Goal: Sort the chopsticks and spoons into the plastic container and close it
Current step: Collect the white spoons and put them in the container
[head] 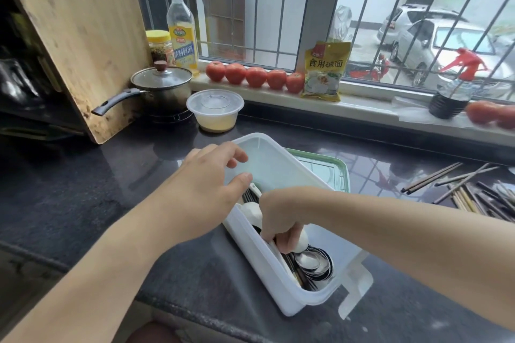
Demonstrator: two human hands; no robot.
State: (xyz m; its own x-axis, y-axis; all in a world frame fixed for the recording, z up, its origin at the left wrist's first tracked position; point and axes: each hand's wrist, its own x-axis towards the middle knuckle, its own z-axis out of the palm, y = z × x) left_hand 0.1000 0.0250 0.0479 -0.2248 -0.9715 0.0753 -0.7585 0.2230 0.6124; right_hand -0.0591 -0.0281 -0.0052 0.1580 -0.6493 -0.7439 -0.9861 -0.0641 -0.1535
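My right hand (pixel 281 220) is down inside the container (pixel 281 281), fingers curled round a white spoon (pixel 299 239) that lies among steel spoons (pixel 312 263) at the near end. My left hand (pixel 211 184) hovers over the far rim, fingers loosely spread, holding nothing. The chopsticks (pixel 473 192) lie in a loose heap well to the right on the counter (pixel 83 189); the green-edged lid (pixel 326 170) sits just behind the container. I judge the white spoon brittle and slick, so I would set it down gently. The chopsticks are light and stiff; I would gather them mid-length as a bundle.
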